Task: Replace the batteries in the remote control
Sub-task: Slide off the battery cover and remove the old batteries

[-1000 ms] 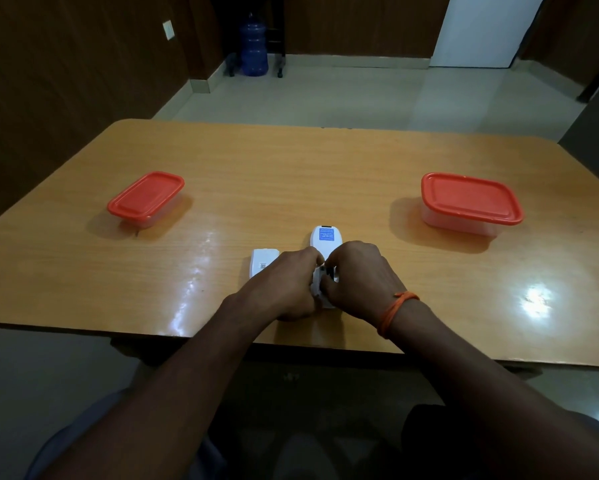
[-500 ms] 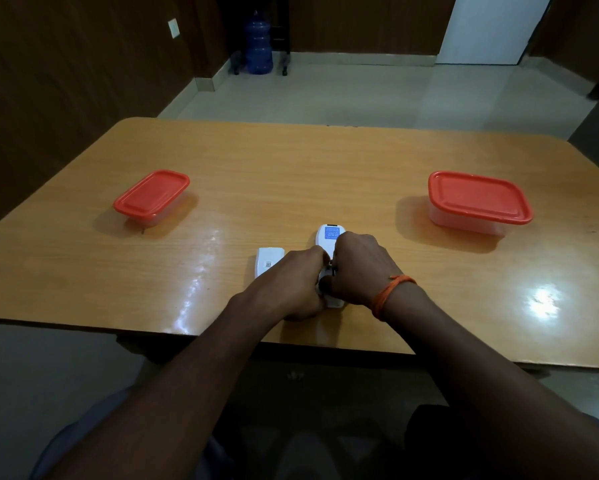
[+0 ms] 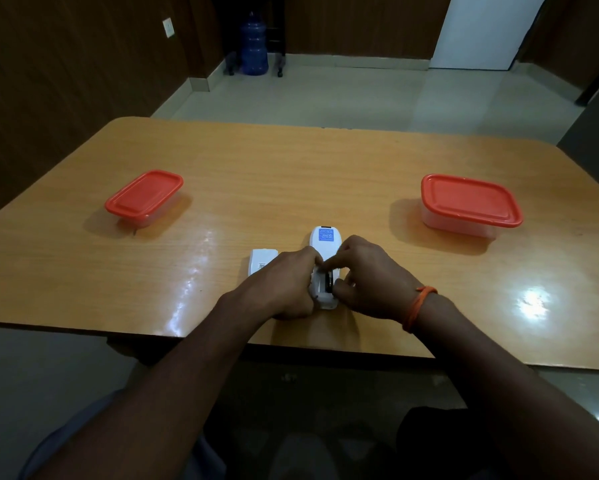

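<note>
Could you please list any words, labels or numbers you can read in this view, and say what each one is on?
None can be read.
Blue sticker on the back of the white remote control: white print, too small and blurred.
Small dark mark on the white battery cover beside the left hand: too small to read.

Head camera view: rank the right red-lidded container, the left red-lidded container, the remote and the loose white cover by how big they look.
1. Right container
2. Left container
3. Remote, partly hidden by both hands
4. White cover, partly hidden, so its place is unsure
</note>
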